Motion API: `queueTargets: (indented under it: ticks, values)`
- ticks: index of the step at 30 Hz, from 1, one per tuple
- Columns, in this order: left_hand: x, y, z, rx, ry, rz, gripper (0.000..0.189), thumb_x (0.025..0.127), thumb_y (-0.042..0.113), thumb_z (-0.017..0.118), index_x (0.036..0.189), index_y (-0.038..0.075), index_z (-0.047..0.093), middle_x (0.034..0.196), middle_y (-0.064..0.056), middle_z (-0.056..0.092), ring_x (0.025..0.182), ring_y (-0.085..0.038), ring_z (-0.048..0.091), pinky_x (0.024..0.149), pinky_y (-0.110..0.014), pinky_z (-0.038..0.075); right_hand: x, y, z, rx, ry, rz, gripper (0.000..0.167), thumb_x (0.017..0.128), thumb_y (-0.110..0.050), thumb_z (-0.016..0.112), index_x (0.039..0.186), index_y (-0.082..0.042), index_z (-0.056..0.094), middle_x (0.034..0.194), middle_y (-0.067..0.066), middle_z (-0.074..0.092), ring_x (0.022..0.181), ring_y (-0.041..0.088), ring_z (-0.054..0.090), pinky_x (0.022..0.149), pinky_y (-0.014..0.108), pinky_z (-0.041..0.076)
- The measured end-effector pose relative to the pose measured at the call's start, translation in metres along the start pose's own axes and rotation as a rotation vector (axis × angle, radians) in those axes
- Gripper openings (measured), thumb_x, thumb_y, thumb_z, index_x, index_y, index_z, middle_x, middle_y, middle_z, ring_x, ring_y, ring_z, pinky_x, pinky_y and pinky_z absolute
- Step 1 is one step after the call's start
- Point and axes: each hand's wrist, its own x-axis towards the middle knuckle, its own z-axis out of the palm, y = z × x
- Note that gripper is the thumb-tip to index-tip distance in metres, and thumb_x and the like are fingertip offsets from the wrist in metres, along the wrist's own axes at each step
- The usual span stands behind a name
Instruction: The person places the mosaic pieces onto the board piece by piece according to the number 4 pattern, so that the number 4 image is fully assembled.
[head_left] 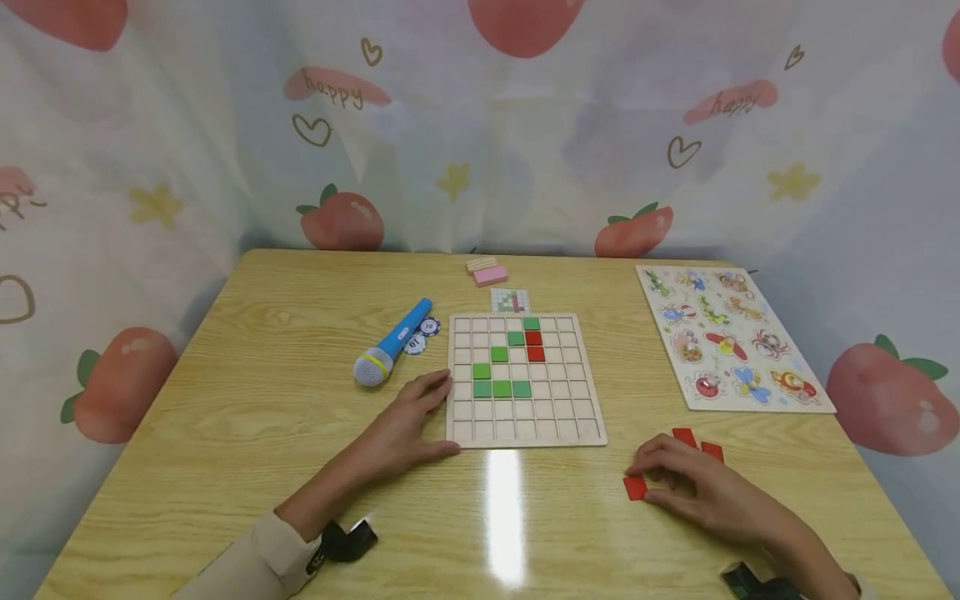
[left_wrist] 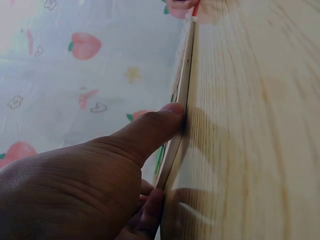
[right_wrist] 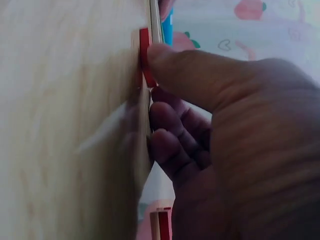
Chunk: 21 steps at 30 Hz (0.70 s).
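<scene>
A pale wooden grid board point(head_left: 540, 432) lies mid-table with several green tiles point(head_left: 501, 388) and two red tiles point(head_left: 534, 338) in its squares. My left hand point(head_left: 405, 425) is spread around its lower left corner, thumb along the near edge and fingers along the left edge. To the right of the board, my right hand point(head_left: 705, 487) pinches a red square tile point(head_left: 635, 488) by its edges between thumb and forefinger. In the right wrist view, the thumb lies against that tile point(right_wrist: 145, 55), close over the table. Two more red tiles point(head_left: 712, 451) lie just behind this hand.
A small pattern card point(head_left: 510, 300) touches the board's far edge, with pink and striped blocks point(head_left: 491, 276) behind. Left of the board lie a blue toy microphone point(head_left: 393, 342) and two round chips point(head_left: 417, 342). An insect puzzle board point(head_left: 726, 337) lies at the far right.
</scene>
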Motion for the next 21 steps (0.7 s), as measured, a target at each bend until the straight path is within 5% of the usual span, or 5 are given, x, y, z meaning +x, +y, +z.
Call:
queueTargets:
  ticks: [14,21]
  values:
    - [-0.001,-0.002,0.002,-0.002,0.001,-0.007,0.101,0.088,0.040,0.089,0.166,0.008,0.034,0.177,-0.004,0.026,0.165,-0.031,0.026,0.128,-0.053,0.037,0.003,-0.006,0.006,-0.140,0.065,0.041,0.038,0.095,-0.014,0.081,0.126,-0.034,0.070,0.122,-0.019,0.062,0.110,-0.001,0.058,0.094,0.005,0.045]
    - [0.000,-0.003,0.002,0.007,0.004,0.003,0.102,0.087,0.040,0.089,0.166,0.008,0.034,0.177,-0.004,0.027,0.165,-0.031,0.026,0.128,-0.052,0.037,0.023,-0.013,-0.005,-0.174,0.109,-0.026,0.044,0.093,-0.002,0.080,0.126,-0.028,0.067,0.120,-0.014,0.062,0.094,-0.003,0.056,0.074,0.013,0.049]
